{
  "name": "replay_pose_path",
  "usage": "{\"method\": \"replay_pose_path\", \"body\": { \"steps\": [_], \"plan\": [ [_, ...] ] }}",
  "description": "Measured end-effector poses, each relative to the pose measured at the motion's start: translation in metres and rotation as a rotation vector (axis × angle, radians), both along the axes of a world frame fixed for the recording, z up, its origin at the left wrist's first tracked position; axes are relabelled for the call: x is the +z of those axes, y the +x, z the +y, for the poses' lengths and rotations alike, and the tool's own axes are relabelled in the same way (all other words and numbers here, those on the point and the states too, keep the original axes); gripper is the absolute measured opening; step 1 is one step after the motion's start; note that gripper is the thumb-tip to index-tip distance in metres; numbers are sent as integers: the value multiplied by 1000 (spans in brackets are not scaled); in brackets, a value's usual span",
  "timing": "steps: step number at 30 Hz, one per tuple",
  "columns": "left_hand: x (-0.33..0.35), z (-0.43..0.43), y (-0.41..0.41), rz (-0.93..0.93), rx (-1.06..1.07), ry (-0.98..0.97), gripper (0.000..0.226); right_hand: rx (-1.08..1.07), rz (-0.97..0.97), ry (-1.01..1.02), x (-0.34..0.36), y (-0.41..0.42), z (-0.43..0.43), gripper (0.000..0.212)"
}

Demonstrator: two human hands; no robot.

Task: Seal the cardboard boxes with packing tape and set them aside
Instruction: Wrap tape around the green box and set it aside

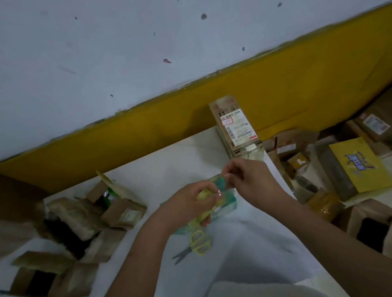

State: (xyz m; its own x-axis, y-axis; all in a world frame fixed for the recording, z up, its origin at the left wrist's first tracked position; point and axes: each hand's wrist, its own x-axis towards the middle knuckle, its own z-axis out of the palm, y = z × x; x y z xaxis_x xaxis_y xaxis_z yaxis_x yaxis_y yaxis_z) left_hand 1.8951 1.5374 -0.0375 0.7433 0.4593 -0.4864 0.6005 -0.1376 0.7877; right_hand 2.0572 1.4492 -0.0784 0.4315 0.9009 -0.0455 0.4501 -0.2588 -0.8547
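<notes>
I have open cardboard boxes (74, 225) spread on the left of the white counter (183, 155), within reach for sealing, and one labelled box (236, 127) standing at the far edge, likely set aside. My left hand (188, 205) clamps the tape dispenser (219, 199) steady while my right hand (247, 178) pinches the tape end (226, 178). Scissors (195, 245) lie just below.

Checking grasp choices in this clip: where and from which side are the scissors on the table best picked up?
Take the scissors by the yellow handle loops, coming from above on the near side. They lie flat on the white table with the blades pointing toward the person's left. The handles' far end sits under the left hand, so the near loop is the free part.
</notes>
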Motion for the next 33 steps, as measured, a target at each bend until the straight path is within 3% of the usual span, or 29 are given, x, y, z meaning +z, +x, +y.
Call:
{"method": "replay_pose_path", "body": {
  "steps": [3, 5, 7, 9, 13, 16, 22, 26, 29, 33],
  "plan": [
    [-6, 4, 2, 44, -2, 64, 8, 42, 0, -74, 3, 5, 6, 13],
    [-14, 9, 2, 149, -94, 222, 42, 67, 20, -117, 3, 10, 12, 11],
    [-24, 12, 4, 255, -186, 385, 94, 90, -23, -144, 0, 16, 20, 10],
    [-32, 16, 6, 285, -135, 512, 109, 75, -24, -161, -8, 22, 29, 9],
    [-51, 27, 10, 168, 43, 763, 51, -3, 24, -159, -32, 28, 42, 20],
    [-75, 27, 10, 170, 39, 807, 33, -11, 6, -181, -52, 29, 50, 26],
    [-97, 28, 15, 210, 77, 703, 39, -16, -23, -257, -83, 31, 54, 21],
    [-110, 28, 0, 170, 187, 549, 41, -52, 58, -285, -94, 32, 54, 22],
    [-112, 32, -9, 122, 228, 423, 47, -124, 247, -261, -95, 33, 57, 23],
    [-119, 39, -12, 150, 202, 402, 50, -132, 319, -215, -88, 31, 67, 22]
  ]
}}
